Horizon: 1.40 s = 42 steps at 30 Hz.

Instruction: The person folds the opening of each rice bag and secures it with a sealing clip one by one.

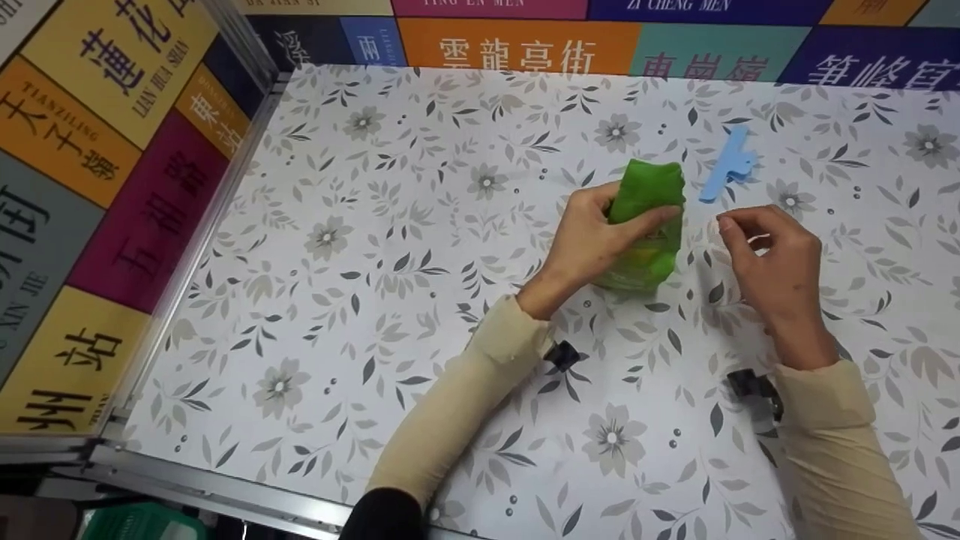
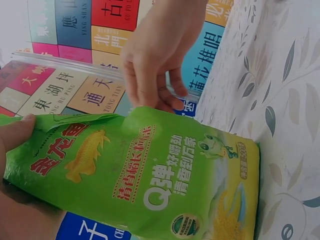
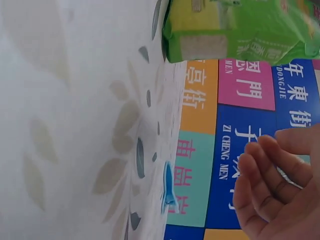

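A green bag of rice (image 1: 651, 217) with a goldfish and printed characters stands upright on the table, its top folded. My left hand (image 1: 592, 232) grips it near the top, thumb across the near face. In the left wrist view, that thumb (image 2: 17, 132) lies at the bag's upper end. To the right of the bag hovers my right hand (image 1: 780, 262), apart from it, fingers loosely bent and thumb near the index fingertip. The right wrist view shows nothing held in those fingers (image 3: 272, 175). A light-blue bag clip (image 1: 729, 166) lies on the table beyond the right hand.
A white tablecloth (image 1: 420, 345) with grey leaves and flowers covers the table. Panels with coloured, lettered blocks (image 1: 517, 46) stand along the back and left edges. A green basket (image 1: 139, 521) is below the table's near left corner.
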{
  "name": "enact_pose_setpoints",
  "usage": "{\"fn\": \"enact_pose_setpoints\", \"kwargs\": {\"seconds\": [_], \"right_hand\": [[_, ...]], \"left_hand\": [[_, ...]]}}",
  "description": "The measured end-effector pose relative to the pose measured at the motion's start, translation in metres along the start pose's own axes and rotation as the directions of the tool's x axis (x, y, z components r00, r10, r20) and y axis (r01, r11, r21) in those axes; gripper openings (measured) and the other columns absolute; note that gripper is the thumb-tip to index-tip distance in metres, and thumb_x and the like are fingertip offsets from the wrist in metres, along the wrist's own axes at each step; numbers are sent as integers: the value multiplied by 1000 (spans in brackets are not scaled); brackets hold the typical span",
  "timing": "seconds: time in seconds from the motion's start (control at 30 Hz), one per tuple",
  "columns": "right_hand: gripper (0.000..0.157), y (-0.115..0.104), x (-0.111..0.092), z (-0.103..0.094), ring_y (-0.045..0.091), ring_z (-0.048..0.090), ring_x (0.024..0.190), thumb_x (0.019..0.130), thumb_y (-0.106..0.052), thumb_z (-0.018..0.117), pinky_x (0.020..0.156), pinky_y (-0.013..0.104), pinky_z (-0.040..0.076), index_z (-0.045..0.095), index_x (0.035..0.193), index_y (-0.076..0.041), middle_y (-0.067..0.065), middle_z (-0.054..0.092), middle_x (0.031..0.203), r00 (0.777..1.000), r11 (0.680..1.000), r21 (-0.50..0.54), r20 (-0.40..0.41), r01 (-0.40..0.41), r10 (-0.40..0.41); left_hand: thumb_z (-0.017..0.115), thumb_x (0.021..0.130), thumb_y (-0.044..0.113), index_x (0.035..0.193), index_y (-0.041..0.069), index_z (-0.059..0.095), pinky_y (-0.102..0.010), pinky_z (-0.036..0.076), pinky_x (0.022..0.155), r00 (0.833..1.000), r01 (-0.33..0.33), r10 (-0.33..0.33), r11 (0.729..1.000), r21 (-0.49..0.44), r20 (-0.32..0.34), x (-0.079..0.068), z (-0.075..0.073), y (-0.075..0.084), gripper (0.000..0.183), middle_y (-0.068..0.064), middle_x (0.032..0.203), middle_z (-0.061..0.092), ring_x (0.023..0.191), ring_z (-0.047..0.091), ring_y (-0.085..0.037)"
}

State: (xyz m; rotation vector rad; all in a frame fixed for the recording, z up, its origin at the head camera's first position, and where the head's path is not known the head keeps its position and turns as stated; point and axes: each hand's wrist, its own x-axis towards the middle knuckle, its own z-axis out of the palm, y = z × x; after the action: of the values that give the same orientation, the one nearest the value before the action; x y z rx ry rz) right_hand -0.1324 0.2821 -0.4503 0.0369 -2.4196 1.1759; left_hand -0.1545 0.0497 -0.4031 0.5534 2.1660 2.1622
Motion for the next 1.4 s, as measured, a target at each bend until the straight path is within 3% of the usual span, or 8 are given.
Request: {"fn": "enact_pose_setpoints", "kwargs": {"seconds": [0.23,0.4,0.57,0.77,0.93,1.03,1.17,1.4], "right_hand": [[22,12,5,-5,-11,55,81,100,-21,69,74,11,41,77,112,-5,-24,64,89,983,983,-55,45,-175,177],[33,21,10,-7,-12,52,82,102,-30,65,75,13,40,72,121,-3,-31,55,84,964,967,-92,99,-237,246],[48,31,16,-11,-13,48,84,104,-39,60,78,15,39,65,132,-1,-26,52,90,936,949,-139,172,-284,306],[62,40,23,-13,-9,47,89,104,-48,54,84,17,40,55,140,2,-4,60,107,893,928,-176,262,-328,365],[73,43,28,-9,22,54,115,104,-56,47,91,27,41,46,149,2,25,57,135,855,914,-208,328,-349,401],[75,46,32,-9,35,52,125,105,-56,46,94,32,41,43,151,3,27,55,139,846,910,-205,341,-359,411],[75,51,39,-8,34,51,125,105,-55,45,96,34,42,42,152,3,25,54,139,833,905,-197,354,-378,425],[73,60,48,-7,10,50,105,105,-54,47,90,25,40,45,149,4,22,54,135,823,897,-200,357,-394,441]], "left_hand": [[83,90,15,94,-3,75,-23,55,63,1000,0,0,1000,6,0,1,1,0,19,-11,83,76,67,63,-3],[83,90,14,95,-3,75,-22,54,62,1000,9,-9,1000,7,-3,2,1,-1,20,-12,82,76,67,62,-2],[83,89,15,95,-3,76,-22,54,63,1000,16,-16,1000,4,-8,1,2,-1,20,-10,82,75,68,62,-2],[83,89,14,94,-4,75,-20,52,63,1000,6,-6,1000,-16,-5,2,2,-2,20,-14,85,76,69,62,-1],[83,89,12,95,-5,75,-21,53,63,1000,2,-2,1000,-25,-3,0,2,-2,20,-18,87,77,68,63,-1],[83,89,12,95,-5,75,-21,53,63,1000,10,-10,1000,-24,-1,0,2,-2,19,-16,85,77,67,63,-2],[84,89,13,93,-4,75,-22,54,62,1000,12,-13,1000,-21,-8,0,3,-2,19,-15,85,77,67,63,-3],[84,89,14,95,-3,76,-23,55,64,1000,11,-12,1000,-22,-13,0,3,-1,20,-14,88,78,69,65,-3]]}}
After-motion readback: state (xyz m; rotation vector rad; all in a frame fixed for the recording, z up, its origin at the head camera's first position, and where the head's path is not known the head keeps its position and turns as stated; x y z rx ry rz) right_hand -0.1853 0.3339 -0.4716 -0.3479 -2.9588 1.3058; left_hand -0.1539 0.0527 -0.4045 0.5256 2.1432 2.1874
